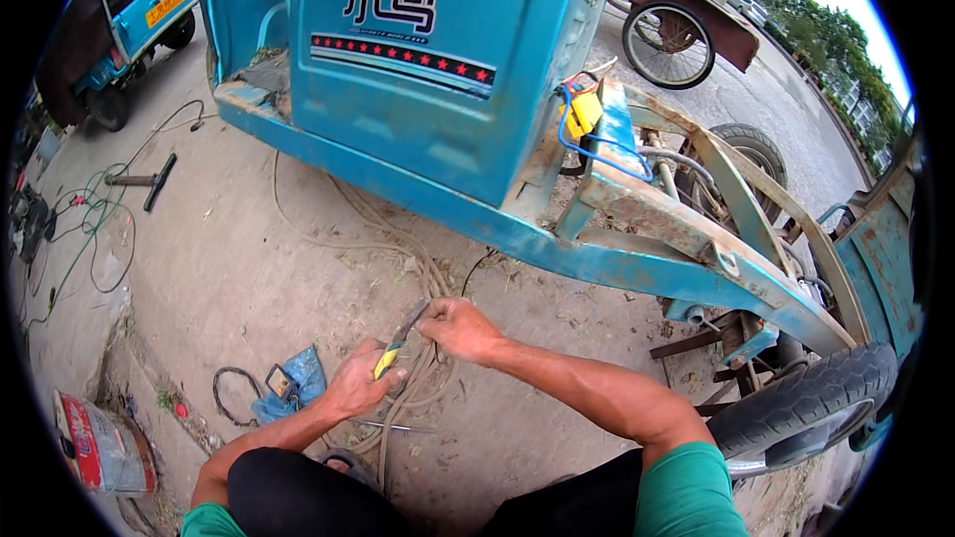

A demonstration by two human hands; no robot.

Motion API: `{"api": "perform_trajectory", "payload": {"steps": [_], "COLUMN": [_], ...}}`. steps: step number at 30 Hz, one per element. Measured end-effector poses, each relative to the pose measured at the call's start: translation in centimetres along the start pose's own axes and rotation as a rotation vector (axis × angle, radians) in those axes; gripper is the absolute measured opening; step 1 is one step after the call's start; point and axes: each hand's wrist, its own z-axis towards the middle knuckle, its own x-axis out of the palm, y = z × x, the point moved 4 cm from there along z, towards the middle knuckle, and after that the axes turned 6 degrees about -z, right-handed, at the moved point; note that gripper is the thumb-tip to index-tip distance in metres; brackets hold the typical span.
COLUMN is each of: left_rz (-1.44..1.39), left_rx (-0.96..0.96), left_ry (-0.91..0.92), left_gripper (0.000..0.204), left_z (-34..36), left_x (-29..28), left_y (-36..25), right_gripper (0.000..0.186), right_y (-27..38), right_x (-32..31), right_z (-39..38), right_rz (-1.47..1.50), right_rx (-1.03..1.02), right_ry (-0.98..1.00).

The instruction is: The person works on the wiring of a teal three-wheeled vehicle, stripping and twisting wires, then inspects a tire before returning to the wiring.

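My left hand (pixel 360 380) is closed around the yellow and black handle of a hand tool (pixel 402 336) with a flat, dark grey end; its exact kind is unclear. Beside the tool's far end is my right hand (pixel 462 330), its fingers curled and pinched together. Whatever sits between those fingers is too small to make out. Both hands are over loose loops of brown cable (pixel 430 283) on the ground. Ahead stands a blue vehicle body (pixel 398 104) with an open frame (pixel 676 229) at its right.
A yellow connector (pixel 584 115) with blue wire sits on the frame. Near right is a tyre (pixel 811 413). A blue bag (pixel 301 374) lies by my left forearm, a red and white can (pixel 107 445) farther left. A hammer (pixel 154 182) lies near green cables (pixel 95 204).
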Motion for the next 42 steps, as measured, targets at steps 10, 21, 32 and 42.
{"api": "perform_trajectory", "payload": {"steps": [10, 21, 32, 42], "left_rz": [0.051, 0.049, 0.027, -0.212], "left_rx": [0.007, -0.016, -0.054, -0.165], "left_ry": [-0.022, -0.011, -0.01, 0.013], "left_gripper": [0.029, 0.028, 0.03, 0.034], "left_z": [0.0, -0.1, 0.0, 0.1], "left_x": [0.2, 0.2, 0.2, 1.0], "left_y": [-0.5, -1.0, -0.8, 1.6], "right_gripper": [0.027, 0.026, 0.026, 0.029], "right_y": [-0.2, 0.0, 0.1, -2.8], "right_x": [-0.1, 0.0, 0.0, 1.8], "right_z": [-0.2, -0.5, 0.1, 2.7], "right_rz": [0.006, -0.006, -0.058, 0.188], "right_rx": [0.02, 0.003, 0.048, 0.002], "right_ry": [-0.01, -0.013, -0.027, -0.094]}}
